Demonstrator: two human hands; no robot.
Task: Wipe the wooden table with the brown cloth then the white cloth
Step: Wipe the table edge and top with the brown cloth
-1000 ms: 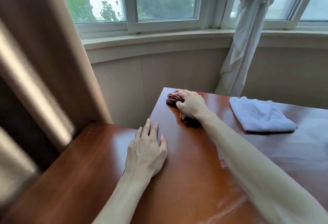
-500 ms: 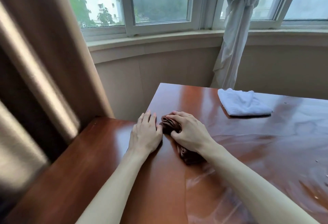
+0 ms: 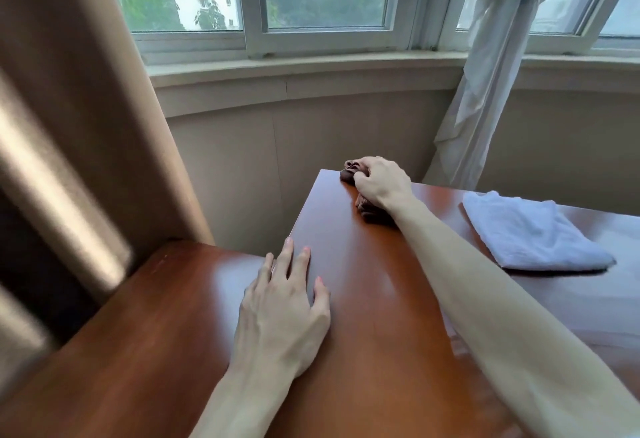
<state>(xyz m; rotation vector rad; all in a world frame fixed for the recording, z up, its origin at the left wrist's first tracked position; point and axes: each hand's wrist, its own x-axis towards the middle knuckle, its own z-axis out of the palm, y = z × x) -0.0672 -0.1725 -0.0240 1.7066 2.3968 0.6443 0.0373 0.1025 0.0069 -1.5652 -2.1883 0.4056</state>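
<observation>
The right hand [image 3: 381,183] gripped the bunched brown cloth [image 3: 370,210] at the far corner of the wooden desk [image 3: 374,299], fingers [image 3: 360,179] curled over it, cloth protruding ahead of and behind them. The left hand [image 3: 282,313] lay flat on the desk, fingers straight and slightly spread. The folded white cloth [image 3: 530,233] lay well right of the right fingers.

The shiny wooden table [image 3: 363,299] holds a folded white cloth [image 3: 530,233] on its right side. A bunched brown cloth [image 3: 369,209] lies at the far edge. A flat left hand [image 3: 282,313] rests on the near part.
</observation>
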